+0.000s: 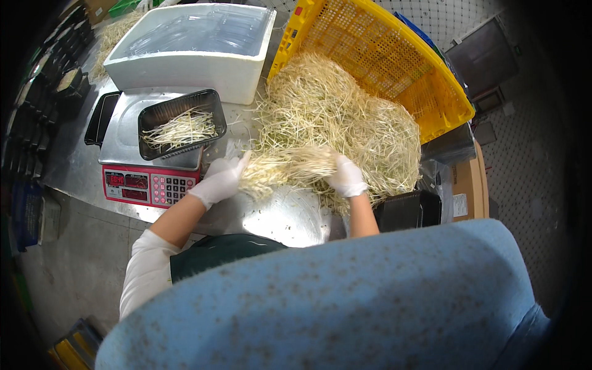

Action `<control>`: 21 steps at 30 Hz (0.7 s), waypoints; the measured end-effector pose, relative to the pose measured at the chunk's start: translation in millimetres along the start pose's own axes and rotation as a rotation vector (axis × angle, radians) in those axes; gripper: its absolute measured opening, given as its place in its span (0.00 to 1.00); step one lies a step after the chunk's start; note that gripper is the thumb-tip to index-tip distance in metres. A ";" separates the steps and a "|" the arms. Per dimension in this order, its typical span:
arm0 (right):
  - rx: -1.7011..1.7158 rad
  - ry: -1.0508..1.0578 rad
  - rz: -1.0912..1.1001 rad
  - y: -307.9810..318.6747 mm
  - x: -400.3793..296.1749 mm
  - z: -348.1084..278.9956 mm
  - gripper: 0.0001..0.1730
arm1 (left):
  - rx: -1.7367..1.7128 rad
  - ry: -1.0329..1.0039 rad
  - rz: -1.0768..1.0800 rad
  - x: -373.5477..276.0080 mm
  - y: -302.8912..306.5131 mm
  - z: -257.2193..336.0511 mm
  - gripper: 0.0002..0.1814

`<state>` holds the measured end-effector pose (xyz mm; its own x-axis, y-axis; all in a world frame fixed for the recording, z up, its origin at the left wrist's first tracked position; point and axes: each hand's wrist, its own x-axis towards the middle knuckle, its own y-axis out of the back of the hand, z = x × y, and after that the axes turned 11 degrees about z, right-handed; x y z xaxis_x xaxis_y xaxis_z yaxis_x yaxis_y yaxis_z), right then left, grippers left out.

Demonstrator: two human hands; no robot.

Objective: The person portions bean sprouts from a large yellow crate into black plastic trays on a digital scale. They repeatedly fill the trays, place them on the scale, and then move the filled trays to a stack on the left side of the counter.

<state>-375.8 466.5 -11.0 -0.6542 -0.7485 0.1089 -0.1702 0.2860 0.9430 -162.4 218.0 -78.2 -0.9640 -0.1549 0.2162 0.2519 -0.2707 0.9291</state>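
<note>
Both of my hands wear white gloves. My left hand (222,178) grips one end of a bunch of bean sprouts (286,169) in front of me. At the bunch's other end, my right hand (347,176) is closed around the sprouts, its fingertips partly hidden. Behind the bunch rises a large heap of sprouts (323,101). To the left, a black plastic tray (217,104) with some sprouts in it sits slightly turned on the steel pan (121,115) of a red digital scale (155,206). The scale's display is lit.
A white foam box (185,71) holding clear plastic lids or trays stands behind the scale. A yellow perforated crate (384,51) leans behind the heap. Black trays (407,208) and a cardboard box (469,185) are at right. Stacked black trays (27,120) line the far left. Another person's gloved hands (145,4) show at the top.
</note>
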 end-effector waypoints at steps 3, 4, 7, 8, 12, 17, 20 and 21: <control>0.266 -0.233 -0.023 25.3 6.6 -23.4 0.30 | -0.008 -0.088 0.057 -8.3 13.8 16.3 0.34; 0.309 -0.351 -0.045 27.8 7.7 -36.7 0.30 | 0.009 -0.184 0.150 -7.4 7.6 23.6 0.34; 0.621 -0.289 -0.194 -56.2 22.4 -18.0 0.46 | 0.231 -0.253 0.170 -10.6 -23.9 30.5 0.45; 0.515 -0.265 -0.342 -76.3 27.8 -3.5 0.55 | 0.108 -0.201 0.106 -13.4 -18.0 29.8 0.50; 0.563 -0.332 -0.224 -54.7 27.5 -7.0 0.70 | 0.015 -0.070 0.037 -30.2 -1.0 12.0 0.58; 0.037 -0.082 -0.310 -81.9 15.0 -101.2 0.74 | 0.169 -0.021 0.244 -6.1 -35.5 14.1 0.53; -0.469 0.102 0.030 -89.1 -10.7 -142.8 0.77 | 0.314 0.085 0.296 -10.4 -34.4 17.2 0.49; -0.398 -0.001 -0.121 -86.8 0.4 -134.6 0.76 | 0.222 0.102 0.212 -10.2 -23.1 21.6 0.50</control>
<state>-262.1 360.8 -50.5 -0.6474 -0.7621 -0.0100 0.0521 -0.0574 0.9970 -160.2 246.5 -95.5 -0.8759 -0.2826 0.3909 0.4102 -0.0100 0.9119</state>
